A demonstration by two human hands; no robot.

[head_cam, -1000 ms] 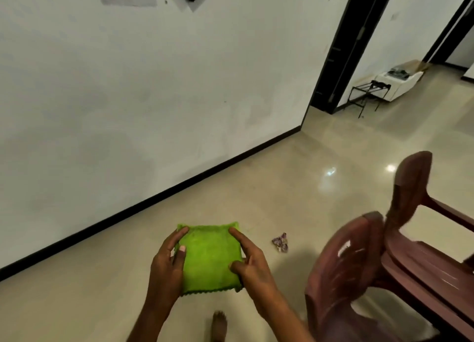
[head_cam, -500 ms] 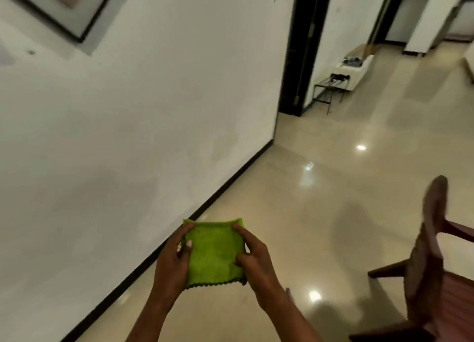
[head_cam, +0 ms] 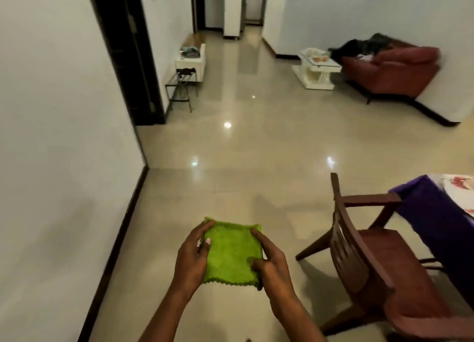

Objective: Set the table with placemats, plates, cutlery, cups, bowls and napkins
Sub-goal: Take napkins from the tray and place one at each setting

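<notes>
Folded bright-green cloth napkin (head_cam: 232, 254) at lower centre, left hand (head_cam: 191, 261) and right hand (head_cam: 269, 263) pinching opposite edges (thumbs on top); dark-red wooden chair (head_cam: 364, 259) lower right.

A bright green folded napkin (head_cam: 232, 254), square with a small scalloped near edge, is held almost flat in the air above the floor, the left hand (head_cam: 191, 261) and right hand (head_cam: 269, 263) gripping its two sides
</notes>
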